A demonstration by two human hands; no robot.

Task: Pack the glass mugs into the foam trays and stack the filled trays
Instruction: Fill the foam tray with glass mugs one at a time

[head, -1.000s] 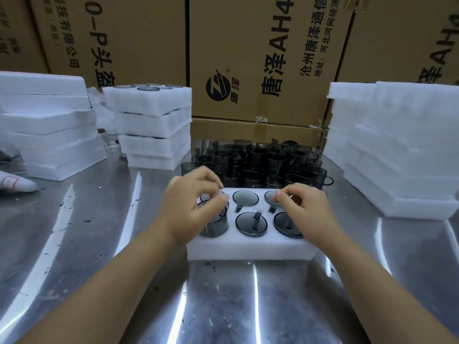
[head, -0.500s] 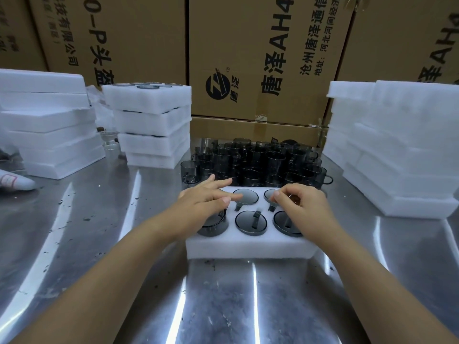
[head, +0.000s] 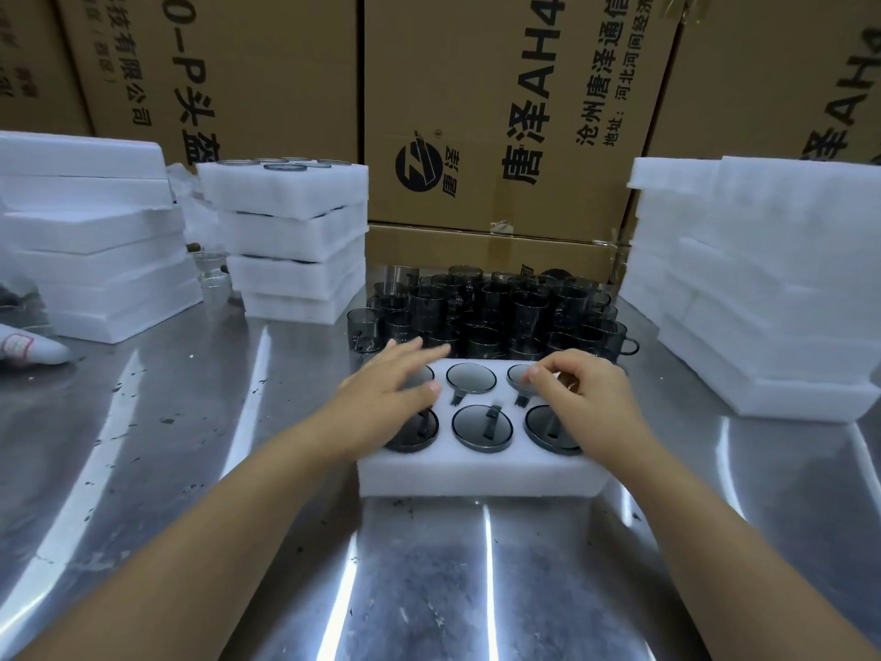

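A white foam tray (head: pixel 476 474) lies on the steel table in front of me. Its slots hold dark glass mugs (head: pixel 482 426), bottoms up and sunk level with the foam. My left hand (head: pixel 395 398) lies flat with straight fingers over the two left slots, pressing on the mugs there. My right hand (head: pixel 586 398) hovers low over the right slots, its bent fingertips resting on the back right mug (head: pixel 519 374). Behind the tray stands a crowd of loose dark mugs (head: pixel 500 312).
A stack of filled foam trays (head: pixel 291 240) stands back left, with more foam slabs (head: pixel 95 260) further left. Foam pieces (head: pixel 763 288) are piled at the right. Cardboard cartons (head: pixel 476 112) wall off the back. A white gloved hand (head: pixel 28 348) lies at the left edge.
My left hand held the front left mug while it stuck out of its slot, then pushed it down and flattened out. The mug now sits level. My right hand has stayed put.
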